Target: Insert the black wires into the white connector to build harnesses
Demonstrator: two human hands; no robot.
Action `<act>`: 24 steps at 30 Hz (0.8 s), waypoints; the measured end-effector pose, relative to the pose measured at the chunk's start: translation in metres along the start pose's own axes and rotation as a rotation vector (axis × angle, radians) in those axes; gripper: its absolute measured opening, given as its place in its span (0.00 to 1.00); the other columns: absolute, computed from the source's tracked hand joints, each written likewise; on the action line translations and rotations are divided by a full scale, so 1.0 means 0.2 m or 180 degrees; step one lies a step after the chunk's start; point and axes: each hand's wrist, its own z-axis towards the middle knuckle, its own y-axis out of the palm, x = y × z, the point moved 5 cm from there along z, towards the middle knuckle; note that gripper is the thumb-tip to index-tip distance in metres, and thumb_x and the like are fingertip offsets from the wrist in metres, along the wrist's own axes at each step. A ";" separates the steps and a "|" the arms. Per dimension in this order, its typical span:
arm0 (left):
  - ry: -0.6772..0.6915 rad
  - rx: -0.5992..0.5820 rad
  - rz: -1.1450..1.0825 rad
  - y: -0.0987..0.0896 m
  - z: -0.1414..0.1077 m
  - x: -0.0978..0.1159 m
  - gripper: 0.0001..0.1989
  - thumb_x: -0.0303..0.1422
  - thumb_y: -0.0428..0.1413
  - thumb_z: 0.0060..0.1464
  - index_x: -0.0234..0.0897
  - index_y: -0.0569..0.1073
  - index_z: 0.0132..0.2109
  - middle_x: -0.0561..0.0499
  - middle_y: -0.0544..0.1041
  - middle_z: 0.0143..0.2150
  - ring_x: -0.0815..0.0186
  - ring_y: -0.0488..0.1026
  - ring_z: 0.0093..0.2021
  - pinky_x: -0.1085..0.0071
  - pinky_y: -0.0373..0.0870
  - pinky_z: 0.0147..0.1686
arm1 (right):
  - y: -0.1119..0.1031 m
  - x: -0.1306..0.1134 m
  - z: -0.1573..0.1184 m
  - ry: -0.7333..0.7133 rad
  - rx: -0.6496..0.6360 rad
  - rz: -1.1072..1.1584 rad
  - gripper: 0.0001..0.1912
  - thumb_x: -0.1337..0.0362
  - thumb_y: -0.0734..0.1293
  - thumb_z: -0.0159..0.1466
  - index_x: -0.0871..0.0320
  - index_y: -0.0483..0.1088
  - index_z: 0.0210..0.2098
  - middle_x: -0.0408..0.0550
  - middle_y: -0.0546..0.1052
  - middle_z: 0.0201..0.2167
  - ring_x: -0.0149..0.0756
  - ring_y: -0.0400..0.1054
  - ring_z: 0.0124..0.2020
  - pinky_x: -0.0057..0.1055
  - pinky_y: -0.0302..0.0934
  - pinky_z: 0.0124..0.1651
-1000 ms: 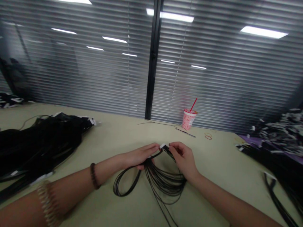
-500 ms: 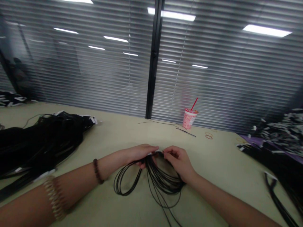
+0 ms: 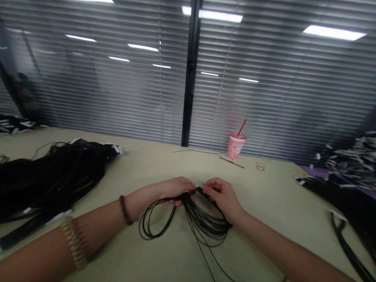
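A bundle of thin black cables hangs in loops between my hands, above the pale tabletop. My left hand is closed around its gathered upper part, with a smaller loop drooping below the wrist. My right hand pinches at the top of the larger loop, its thumb and forefinger pressed together near a small white piece at the cable ends. Loose strands trail down toward the front edge of the view. Exactly which strands the right fingertips hold is too small to make out.
A pink cup with a red straw stands at the back by the window blinds. Near it lie a pen and rubber bands. Black cable piles lie at left and right, the right one beside purple material.
The hands stay nearly in place on the bundle. The cable loops have shifted slightly, and the view has moved a little.
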 end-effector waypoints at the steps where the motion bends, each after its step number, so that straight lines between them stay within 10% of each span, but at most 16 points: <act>1: -0.0021 -0.0051 -0.0003 0.01 -0.01 0.00 0.15 0.44 0.50 0.47 0.35 0.65 0.27 0.52 0.73 0.22 0.77 0.56 0.09 0.79 0.44 0.06 | 0.00 0.00 0.00 -0.0061 0.0044 -0.0142 0.08 0.64 0.66 0.50 0.62 0.68 0.28 0.44 0.72 0.22 0.28 0.65 0.23 0.24 0.58 0.26; 24: 0.0225 0.0019 0.0288 0.03 -0.03 0.00 0.18 0.47 0.45 0.50 0.36 0.64 0.33 0.55 0.70 0.25 0.78 0.58 0.11 0.81 0.47 0.07 | 0.05 -0.06 -0.04 -0.0728 -0.0169 -0.2035 0.07 0.66 0.61 0.56 0.60 0.70 0.26 0.45 0.73 0.23 0.28 0.63 0.22 0.24 0.54 0.25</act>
